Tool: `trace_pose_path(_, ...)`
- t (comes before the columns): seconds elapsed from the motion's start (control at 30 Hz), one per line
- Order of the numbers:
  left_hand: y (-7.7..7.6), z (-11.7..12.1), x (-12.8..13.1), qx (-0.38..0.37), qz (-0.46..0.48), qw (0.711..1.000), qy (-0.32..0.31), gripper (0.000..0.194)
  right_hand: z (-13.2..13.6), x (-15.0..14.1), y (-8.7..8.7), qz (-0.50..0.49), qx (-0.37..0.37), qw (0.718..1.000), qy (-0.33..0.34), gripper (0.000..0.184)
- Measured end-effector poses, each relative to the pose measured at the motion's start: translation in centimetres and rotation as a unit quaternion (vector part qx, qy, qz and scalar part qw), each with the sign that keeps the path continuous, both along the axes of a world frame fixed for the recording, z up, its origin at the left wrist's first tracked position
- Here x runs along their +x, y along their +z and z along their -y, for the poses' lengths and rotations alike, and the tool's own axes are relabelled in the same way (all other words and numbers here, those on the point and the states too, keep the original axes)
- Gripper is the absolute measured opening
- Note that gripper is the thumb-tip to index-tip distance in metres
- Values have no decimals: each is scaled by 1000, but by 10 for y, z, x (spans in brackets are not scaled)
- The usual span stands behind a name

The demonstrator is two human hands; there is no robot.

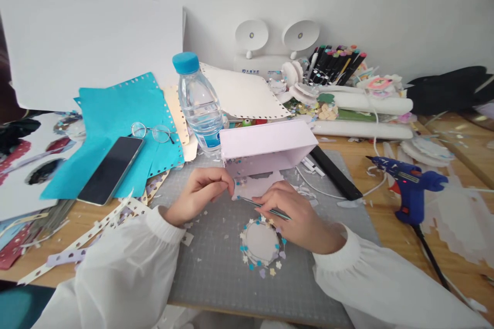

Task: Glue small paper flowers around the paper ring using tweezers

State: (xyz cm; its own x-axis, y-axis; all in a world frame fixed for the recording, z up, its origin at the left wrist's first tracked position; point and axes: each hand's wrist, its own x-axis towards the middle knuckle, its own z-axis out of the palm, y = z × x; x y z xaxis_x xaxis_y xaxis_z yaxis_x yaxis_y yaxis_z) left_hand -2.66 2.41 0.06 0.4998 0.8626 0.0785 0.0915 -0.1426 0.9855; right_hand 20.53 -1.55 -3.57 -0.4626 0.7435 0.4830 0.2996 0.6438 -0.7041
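Right hand (295, 211) pinches a slim, dark, shiny rod (281, 214) on the near side of a pale-lilac folded-card box (268, 140). Left hand (203, 190) curls beside the box; whether its partly hidden fingertips grip anything, I cannot tell.

Pale lilac box (270, 140), grid-lined grey mat (214, 272), blue glue gun (415, 187), turquoise paper (111, 105)

phone (111, 170) on paper (111, 105), left; box (266, 140) behind disc (262, 242) on mat (208, 272); glue gun (413, 185) to their right
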Motion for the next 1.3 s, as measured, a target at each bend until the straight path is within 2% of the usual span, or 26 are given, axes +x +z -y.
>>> trace_pose_path(0.13,-1,0,-1,7,-5,1000,-4,24,3,-3,4,-50,-5,998,-37,19)
trace_pose_path(0.3,-1,1,0,16,-10,1000,3,23,7,4,16,-160,-111,974,-115,19)
trace_pose_path(0.4,2,3,2,31,-28,999,14,23,6,11,19,-185,-127,964,-141,19)
trace_pose_path(0.47,4,3,4,44,-40,998,21,21,6,12,16,-168,-105,971,-132,19)
trace_pose_path(0.6,5,4,6,51,-30,997,41,21,4,7,9,-78,-8,995,-58,21)
trace_pose_path(0.73,2,4,6,33,-9,998,47,24,3,2,5,-13,33,999,-17,21)
trace_pose_path(1.1,0,4,5,21,-5,999,46,25,1,0,3,2,48,998,-31,23)
trace_pose_path(1.2,0,4,5,23,-7,999,46,25,3,0,5,-40,21,998,-50,22)
trace_pose_path(1.3,2,4,6,32,-12,998,46,25,5,3,9,-113,-42,989,-81,21)
